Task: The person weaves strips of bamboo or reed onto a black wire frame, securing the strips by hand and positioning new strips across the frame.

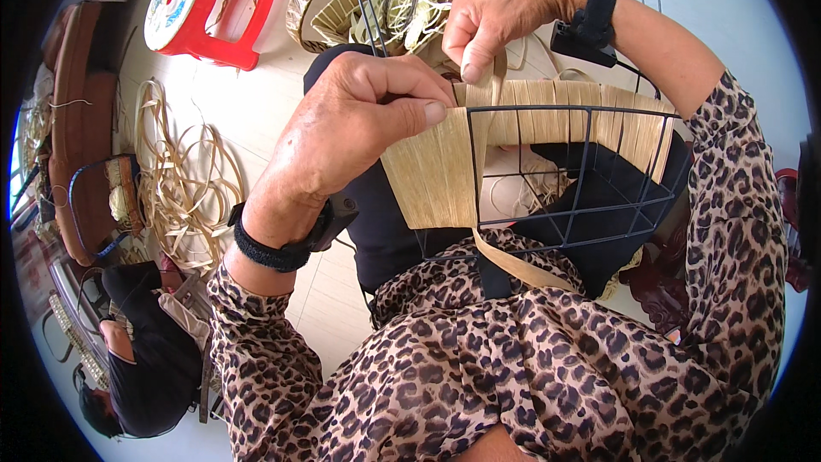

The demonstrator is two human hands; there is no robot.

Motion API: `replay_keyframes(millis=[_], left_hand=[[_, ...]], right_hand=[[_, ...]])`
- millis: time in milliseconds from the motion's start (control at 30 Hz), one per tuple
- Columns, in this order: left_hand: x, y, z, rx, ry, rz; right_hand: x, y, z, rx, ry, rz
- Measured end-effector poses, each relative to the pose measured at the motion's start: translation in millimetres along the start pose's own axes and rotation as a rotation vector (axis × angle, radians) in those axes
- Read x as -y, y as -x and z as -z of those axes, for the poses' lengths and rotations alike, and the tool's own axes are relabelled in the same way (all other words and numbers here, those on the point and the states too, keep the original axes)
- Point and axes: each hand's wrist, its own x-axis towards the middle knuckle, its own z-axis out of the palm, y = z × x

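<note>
A black wire basket frame rests over my lap, its left front and far side covered with flat tan strips laid side by side. My left hand is closed on the covered rim at the near left corner, thumb pressing on top. Across the frame, my right hand pinches a narrow tan strip above the far rim. A loose strip curls from the bottom of the covered part towards my lap. The fingertips of my left hand are partly hidden behind the rim.
A red stool stands at the far left. Beyond my hands is a basket holding pale strips. More strips lie heaped on the floor at left, beside brown furniture. Another person sits at lower left.
</note>
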Motion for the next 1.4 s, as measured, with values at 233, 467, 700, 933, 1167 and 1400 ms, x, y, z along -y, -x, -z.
replay_keyframes(millis=[233,467,700,933,1167,1400], left_hand=[[4,1,-8,-0.014,0.045,-0.040],[-2,2,-5,0.010,-0.030,0.016],[3,1,-6,-0.058,0.116,0.024],[4,0,-8,-0.039,-0.015,-0.023],[-1,-3,-6,-0.051,-0.045,0.054],[8,-10,-5,-0.043,0.027,0.034]], right_hand=[[3,3,1,-0.024,0.007,-0.023],[3,2,3,-0.040,0.041,0.078],[0,-2,2,-0.067,0.103,0.135],[-5,1,8,-0.159,0.255,0.199],[6,2,-9,-0.172,-0.092,0.265],[37,20,-3,-0.249,0.040,0.245]])
